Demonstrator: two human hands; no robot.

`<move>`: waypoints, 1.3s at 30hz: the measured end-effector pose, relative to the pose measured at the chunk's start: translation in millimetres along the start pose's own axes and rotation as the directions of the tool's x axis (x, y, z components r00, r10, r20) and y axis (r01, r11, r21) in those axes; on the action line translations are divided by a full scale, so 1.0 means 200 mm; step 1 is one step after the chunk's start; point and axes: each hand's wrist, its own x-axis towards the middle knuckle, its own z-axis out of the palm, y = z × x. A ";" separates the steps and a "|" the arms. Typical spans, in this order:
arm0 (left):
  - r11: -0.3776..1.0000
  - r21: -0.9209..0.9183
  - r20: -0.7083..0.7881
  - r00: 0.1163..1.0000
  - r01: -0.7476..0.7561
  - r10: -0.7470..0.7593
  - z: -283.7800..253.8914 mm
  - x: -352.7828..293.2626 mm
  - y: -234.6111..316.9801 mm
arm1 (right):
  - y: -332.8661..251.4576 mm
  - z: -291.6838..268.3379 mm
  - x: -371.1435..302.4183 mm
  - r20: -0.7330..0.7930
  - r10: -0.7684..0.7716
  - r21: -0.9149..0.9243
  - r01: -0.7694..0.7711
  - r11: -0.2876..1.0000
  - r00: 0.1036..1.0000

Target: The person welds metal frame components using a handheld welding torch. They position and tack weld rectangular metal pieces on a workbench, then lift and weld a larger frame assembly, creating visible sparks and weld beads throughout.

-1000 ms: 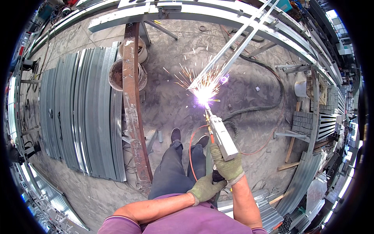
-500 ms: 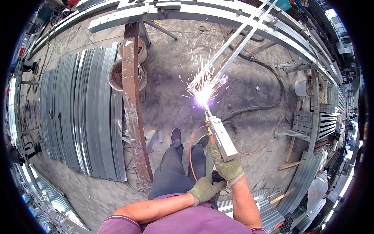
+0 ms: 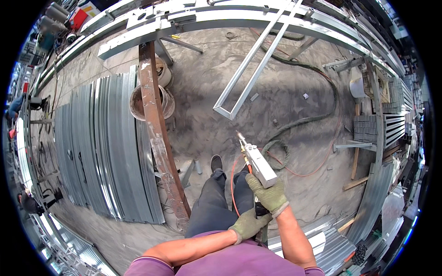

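Note:
Both my hands wear olive-green work gloves. My right hand (image 3: 269,195) is wrapped round the rear of a grey-white handheld welding gun (image 3: 260,163). Its fingers are closed below the boxy body. Just under it, my left hand (image 3: 250,225) is closed round the black lower part of the gun, where the cable runs down. The nozzle points forward and stands a little apart from the mitred corner of a galvanized steel tube frame (image 3: 224,113). No sparks show at the tip. A thin orange hose (image 3: 233,188) loops from the gun past my legs.
A rusty steel beam (image 3: 156,124) stands left of my legs, beside buckets (image 3: 138,103) and long grey metal profiles (image 3: 99,152). A long steel rail (image 3: 221,20) crosses the far side. Dark green hose (image 3: 308,120) curls over the concrete floor. Stacked tubes (image 3: 366,129) sit at right.
The bright arc and spray of sparks at the nozzle have gone out. The gun has drawn back from the frame's corner, which now shows plainly. Both hands keep their grip.

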 end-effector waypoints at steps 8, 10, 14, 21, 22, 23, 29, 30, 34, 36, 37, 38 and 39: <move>0.981 0.188 0.161 0.984 0.048 -0.079 -0.05 0.05 0.07 | 0.01 -0.12 -0.05 -0.114 -0.216 -0.064 0.210 0.976 0.970; 0.844 0.499 0.167 0.978 -0.196 0.128 -0.14 0.07 0.09 | 0.06 -0.16 -0.05 -0.124 -0.284 -0.137 0.267 0.954 0.951; 0.613 0.712 0.103 0.915 -0.342 0.391 -0.46 0.13 0.24 | 0.19 -0.23 -0.07 -0.148 -0.403 -0.203 0.371 0.906 0.903; 0.219 0.971 -0.240 0.500 0.100 0.832 -0.99 0.48 1.17 | 0.25 -0.27 -0.15 -0.147 -0.414 -0.245 0.373 0.895 0.898; 0.194 0.961 -0.270 0.524 0.195 0.808 -1.01 0.54 1.28 | 0.25 -0.25 -0.15 -0.145 -0.405 -0.208 0.372 0.905 0.903; 0.200 0.951 -0.304 0.583 0.238 0.754 -1.02 0.60 1.37 | 0.27 -0.23 -0.17 -0.140 -0.395 -0.173 0.370 0.913 0.908; 0.217 0.900 -0.428 0.677 0.377 0.599 -1.09 0.99 1.41 | 0.27 -0.15 -0.23 -0.101 -0.443 -0.316 0.393 0.864 0.891; 0.270 0.896 -0.443 0.688 0.352 0.574 -1.08 1.02 1.41 | 0.28 -0.15 -0.24 -0.094 -0.332 -0.235 0.303 0.924 0.939; 0.330 0.902 -0.426 0.704 0.279 0.568 -1.10 1.02 1.41 | 0.32 -0.15 -0.23 -0.147 -0.318 -0.187 0.290 0.939 0.937; 0.341 0.901 -0.424 0.717 0.269 0.553 -1.11 1.02 1.43 | 0.33 -0.16 -0.21 -0.161 -0.342 -0.235 0.301 0.924 0.926; 0.329 0.913 -0.400 0.681 0.241 0.613 -1.12 1.02 1.40 | 0.36 -0.16 -0.21 -0.160 -0.344 -0.268 0.294 0.917 0.925; 0.316 0.923 -0.382 0.643 0.221 0.664 -1.14 1.01 1.39 | 0.39 -0.16 -0.20 -0.153 -0.341 -0.296 0.286 0.911 0.927; 0.363 0.903 -0.420 0.662 0.232 0.621 -1.15 1.00 1.39 | 0.37 -0.18 -0.20 -0.154 -0.338 -0.239 0.297 0.924 0.928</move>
